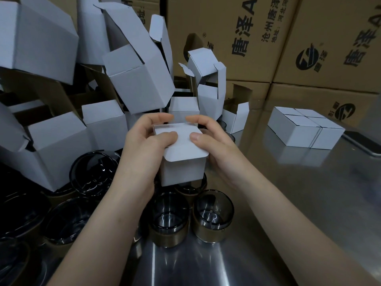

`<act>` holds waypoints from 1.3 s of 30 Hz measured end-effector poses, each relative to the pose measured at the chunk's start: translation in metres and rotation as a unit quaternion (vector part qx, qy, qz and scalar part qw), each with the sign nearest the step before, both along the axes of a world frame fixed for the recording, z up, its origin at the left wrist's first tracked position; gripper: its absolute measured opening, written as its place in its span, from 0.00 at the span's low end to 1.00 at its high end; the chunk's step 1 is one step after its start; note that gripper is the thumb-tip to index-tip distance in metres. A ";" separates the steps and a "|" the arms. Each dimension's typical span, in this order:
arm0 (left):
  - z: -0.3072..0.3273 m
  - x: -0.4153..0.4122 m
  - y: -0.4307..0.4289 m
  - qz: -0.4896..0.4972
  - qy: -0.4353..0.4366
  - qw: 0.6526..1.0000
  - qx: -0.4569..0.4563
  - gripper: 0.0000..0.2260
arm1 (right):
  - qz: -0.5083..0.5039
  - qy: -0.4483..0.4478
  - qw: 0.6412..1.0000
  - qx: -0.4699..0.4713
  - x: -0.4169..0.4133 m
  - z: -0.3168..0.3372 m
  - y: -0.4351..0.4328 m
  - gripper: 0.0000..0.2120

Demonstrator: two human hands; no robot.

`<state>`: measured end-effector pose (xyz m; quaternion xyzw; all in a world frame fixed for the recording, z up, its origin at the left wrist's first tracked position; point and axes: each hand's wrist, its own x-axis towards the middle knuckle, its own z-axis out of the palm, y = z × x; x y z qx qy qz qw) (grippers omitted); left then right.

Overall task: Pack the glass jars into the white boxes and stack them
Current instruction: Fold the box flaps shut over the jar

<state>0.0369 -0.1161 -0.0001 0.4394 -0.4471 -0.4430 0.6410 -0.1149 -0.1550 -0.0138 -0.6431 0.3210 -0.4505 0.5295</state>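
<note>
1. Nearest me, unpacked glass jars (213, 215) stand on the steel table (288, 203). Two are by my wrists and more crowd to the left, so there is plenty left to pack.
2. Just above them I hold one white box (183, 162). My left hand (144, 147) and right hand (214, 141) curl round its sides, and both thumbs press the top flap, which is not yet tucked in. I can't tell whether a jar is inside.
3. Beyond it, a heap of open boxes (136, 75) waits to be filled.
4. Far right on the table, four closed boxes (305, 129) sit touching in one layer. I judge the stacking has barely begun.
5. Brown cartons (226, 27) stand behind everything.
</note>
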 end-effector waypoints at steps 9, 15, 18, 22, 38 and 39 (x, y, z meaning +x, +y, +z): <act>0.004 0.012 0.007 0.026 -0.216 0.976 -0.009 0.09 | -0.010 0.024 0.997 -0.072 -0.002 0.000 0.003 0.10; 0.006 0.018 0.013 -0.018 -0.297 0.955 -0.001 0.28 | 0.025 0.047 0.994 -0.093 -0.011 0.002 0.001 0.16; 0.006 0.019 0.012 -0.030 -0.309 0.950 -0.010 0.28 | 0.038 0.046 0.995 -0.082 -0.016 0.003 0.000 0.17; -0.003 0.021 0.012 -0.033 -0.293 0.955 -0.035 0.22 | 0.032 0.044 0.995 -0.084 -0.015 0.002 0.001 0.17; -0.009 0.007 0.018 0.021 -0.170 0.982 -0.074 0.16 | -0.030 0.034 0.992 -0.119 -0.004 0.001 0.002 0.12; -0.010 0.007 0.018 0.026 -0.170 0.982 -0.075 0.16 | -0.032 0.035 0.991 -0.121 -0.004 0.001 0.003 0.13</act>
